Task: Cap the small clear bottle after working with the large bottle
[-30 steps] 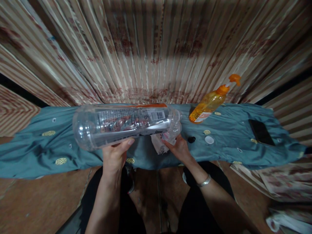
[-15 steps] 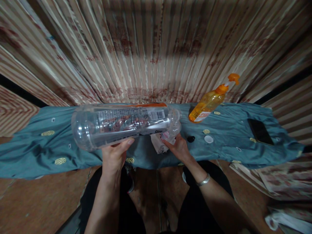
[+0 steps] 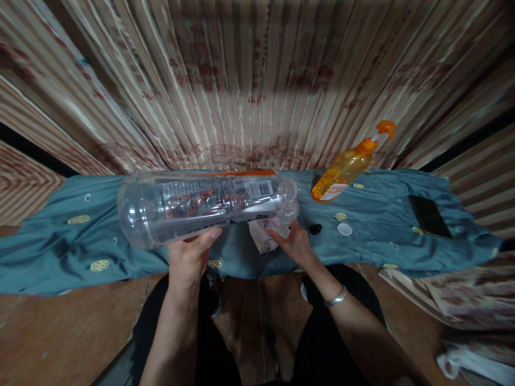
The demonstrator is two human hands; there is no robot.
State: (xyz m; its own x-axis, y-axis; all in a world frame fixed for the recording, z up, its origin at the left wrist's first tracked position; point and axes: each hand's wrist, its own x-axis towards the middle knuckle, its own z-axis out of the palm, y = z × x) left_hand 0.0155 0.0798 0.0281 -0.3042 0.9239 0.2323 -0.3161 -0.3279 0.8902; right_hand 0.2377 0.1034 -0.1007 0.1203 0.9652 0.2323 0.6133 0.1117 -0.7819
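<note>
My left hand (image 3: 189, 257) grips a large clear plastic bottle (image 3: 201, 205) from below and holds it on its side, base to the left, neck to the right. It has a printed label with an orange edge. My right hand (image 3: 295, 244) is closed round a small clear bottle (image 3: 284, 217) right at the big bottle's mouth, with a crumpled white wrapper (image 3: 259, 238) beside it. Both are above a teal cloth (image 3: 80, 241) with yellow spots.
An orange pump bottle (image 3: 346, 169) stands at the back right of the cloth. A black cap (image 3: 315, 229) and a white cap (image 3: 345, 229) lie near my right hand. A black phone (image 3: 429, 216) lies far right. Striped curtains hang behind.
</note>
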